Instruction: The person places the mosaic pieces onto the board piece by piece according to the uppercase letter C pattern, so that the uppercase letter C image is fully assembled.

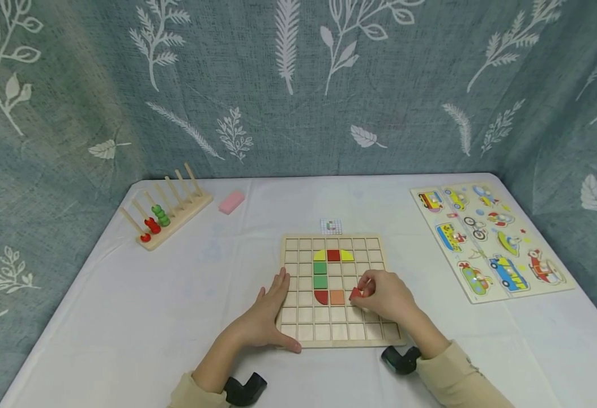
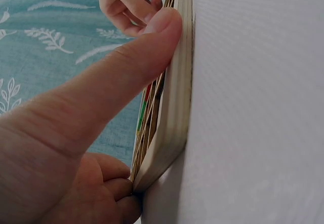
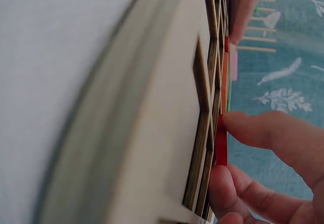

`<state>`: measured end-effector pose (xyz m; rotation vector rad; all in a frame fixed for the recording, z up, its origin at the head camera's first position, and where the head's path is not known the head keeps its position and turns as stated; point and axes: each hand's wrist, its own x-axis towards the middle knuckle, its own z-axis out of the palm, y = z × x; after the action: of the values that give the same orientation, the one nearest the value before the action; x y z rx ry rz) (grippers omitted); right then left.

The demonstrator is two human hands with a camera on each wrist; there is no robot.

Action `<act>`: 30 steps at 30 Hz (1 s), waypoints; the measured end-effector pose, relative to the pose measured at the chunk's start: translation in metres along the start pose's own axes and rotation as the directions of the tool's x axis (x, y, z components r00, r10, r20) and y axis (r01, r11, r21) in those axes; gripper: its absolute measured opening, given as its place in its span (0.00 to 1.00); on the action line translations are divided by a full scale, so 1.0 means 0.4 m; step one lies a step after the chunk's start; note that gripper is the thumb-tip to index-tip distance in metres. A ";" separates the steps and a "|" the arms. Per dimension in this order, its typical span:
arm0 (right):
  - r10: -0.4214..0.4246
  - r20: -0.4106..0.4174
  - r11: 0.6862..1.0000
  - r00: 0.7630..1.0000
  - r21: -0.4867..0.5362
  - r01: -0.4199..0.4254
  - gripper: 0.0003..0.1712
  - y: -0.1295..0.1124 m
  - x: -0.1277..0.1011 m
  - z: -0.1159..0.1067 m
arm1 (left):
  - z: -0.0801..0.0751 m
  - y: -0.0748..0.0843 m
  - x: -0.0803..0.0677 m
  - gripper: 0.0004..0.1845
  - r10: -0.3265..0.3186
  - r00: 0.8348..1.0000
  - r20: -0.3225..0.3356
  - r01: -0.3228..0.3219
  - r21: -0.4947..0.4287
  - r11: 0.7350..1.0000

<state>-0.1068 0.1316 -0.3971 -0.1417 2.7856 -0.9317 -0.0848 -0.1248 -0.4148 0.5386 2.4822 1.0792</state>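
A wooden grid board (image 1: 298, 335) lies on the white table, with several coloured tiles set in its cells: a yellow-red-yellow row on top, two green tiles (image 1: 320, 274) below at the left, then a red quarter-round tile (image 1: 321, 297) and an orange square tile (image 1: 337, 297). My right hand (image 1: 387, 294) pinches a red tile (image 3: 221, 140) between thumb and fingers, just right of the orange one and right at the grid's surface. My left hand (image 1: 265, 317) rests along the board's left edge, fingers extended and thumb (image 2: 157, 26) on the front edge.
Behind the board lies a small pattern card (image 1: 331, 226). A wooden peg stand (image 1: 176, 222) with red and green beads stands at the back left, beside a pink block (image 1: 231, 202). A vehicle puzzle board (image 1: 492, 241) lies at the right.
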 end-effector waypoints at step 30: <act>-0.006 0.010 1.000 1.000 0.026 0.006 0.12 -0.009 0.008 0.008 | 0.000 -0.001 -0.002 0.71 0.005 1.000 0.004 -0.005 -0.006 1.000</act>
<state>-0.1091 0.1264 -0.3980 -0.1506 2.7642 -0.9655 -0.0843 -0.1253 -0.4148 0.5445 2.4746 1.0857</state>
